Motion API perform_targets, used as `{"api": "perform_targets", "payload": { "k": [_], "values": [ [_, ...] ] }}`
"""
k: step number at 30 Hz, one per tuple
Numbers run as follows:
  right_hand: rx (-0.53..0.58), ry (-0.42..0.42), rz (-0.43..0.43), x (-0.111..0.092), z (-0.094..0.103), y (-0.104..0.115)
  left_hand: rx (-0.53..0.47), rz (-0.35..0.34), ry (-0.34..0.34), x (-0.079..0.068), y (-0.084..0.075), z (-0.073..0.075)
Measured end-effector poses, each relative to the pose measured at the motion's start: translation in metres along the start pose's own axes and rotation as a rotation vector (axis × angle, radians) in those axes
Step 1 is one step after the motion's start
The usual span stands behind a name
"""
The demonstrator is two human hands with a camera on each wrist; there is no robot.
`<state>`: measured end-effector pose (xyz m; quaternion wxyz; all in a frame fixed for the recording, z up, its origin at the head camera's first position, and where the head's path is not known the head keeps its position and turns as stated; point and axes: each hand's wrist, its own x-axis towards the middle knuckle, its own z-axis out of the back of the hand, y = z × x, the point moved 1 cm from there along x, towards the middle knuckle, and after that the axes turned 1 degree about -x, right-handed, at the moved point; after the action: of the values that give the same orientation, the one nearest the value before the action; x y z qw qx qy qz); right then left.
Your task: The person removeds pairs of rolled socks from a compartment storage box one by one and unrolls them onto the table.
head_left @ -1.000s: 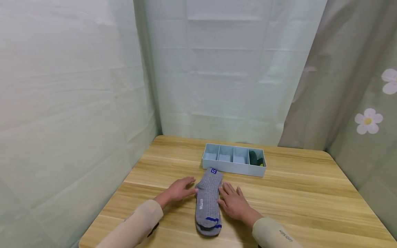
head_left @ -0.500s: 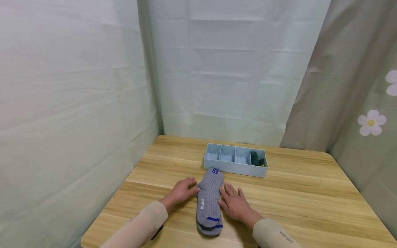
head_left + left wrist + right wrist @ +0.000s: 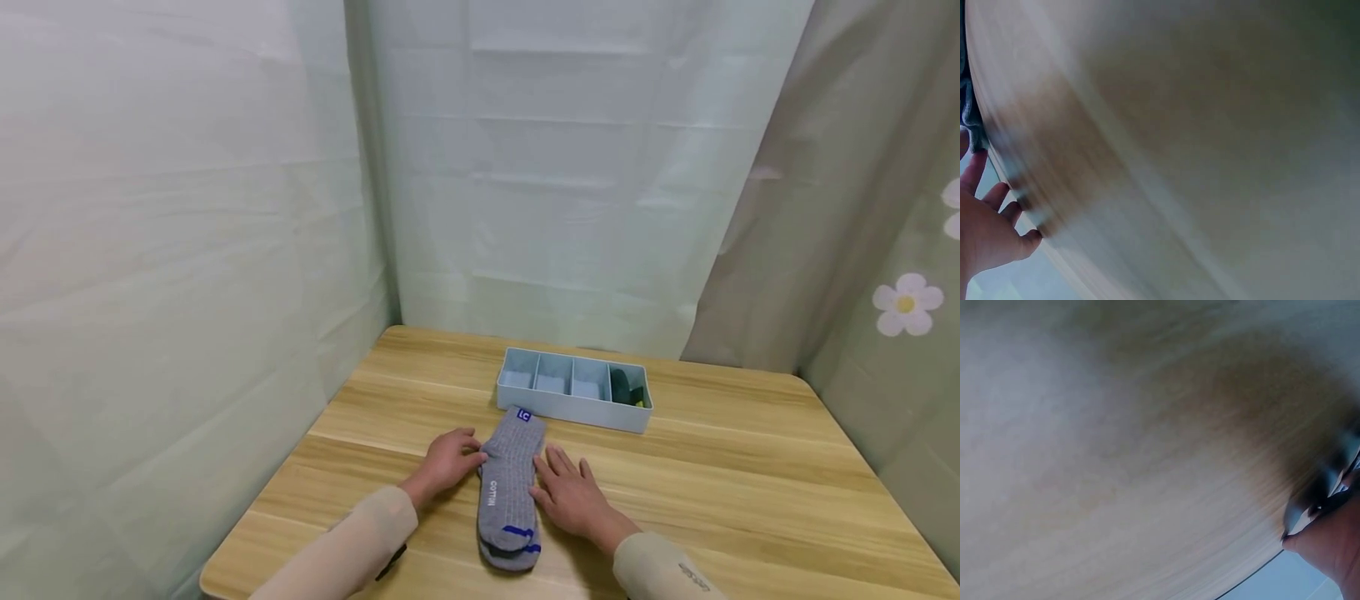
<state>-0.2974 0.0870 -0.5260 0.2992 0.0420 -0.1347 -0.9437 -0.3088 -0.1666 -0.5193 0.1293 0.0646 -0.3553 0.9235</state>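
Note:
A pair of grey socks [image 3: 508, 479] lies flat and stacked on the wooden table, cuffs toward the back, with dark blue stripes at the toes. In the head view my left hand [image 3: 447, 460] is at the socks' left edge, thumb and fingertips right at the fabric and fingers loosely bent. On the other side, my right hand [image 3: 573, 497] rests palm down with spread fingers, its fingertips along the socks' right edge. The left wrist view shows my left hand [image 3: 988, 228] with fingertips down at the tabletop and a bit of sock [image 3: 974, 119] beside it.
Just behind the cuffs stands a light blue four-compartment box [image 3: 573, 407]; its rightmost compartment holds a dark green item [image 3: 620, 386]. The wooden table [image 3: 735, 475] extends to both sides. Pale hanging sheets [image 3: 555, 208] enclose the back and sides.
My left hand has moved a little to the right, closer against the socks' edge. The right hand and the socks hold their places; the whole view has shifted slightly.

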Motion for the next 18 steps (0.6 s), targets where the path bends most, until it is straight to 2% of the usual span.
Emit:
{"api": "perform_targets", "payload": {
  "k": [4,9,18],
  "values": [
    [-0.002,-0.003,0.003,0.0002,0.0003,0.0009,-0.050,0.031,-0.029,0.0015,-0.0005,-0.0014],
    [0.001,-0.005,0.002,-0.0005,0.0001,0.0008,-0.102,0.034,-0.068,0.0035,-0.0020,-0.0042],
    [0.000,-0.005,0.004,-0.0002,0.0000,-0.0003,-0.127,0.022,-0.130,0.0058,-0.0024,-0.0052]
  ]
}}
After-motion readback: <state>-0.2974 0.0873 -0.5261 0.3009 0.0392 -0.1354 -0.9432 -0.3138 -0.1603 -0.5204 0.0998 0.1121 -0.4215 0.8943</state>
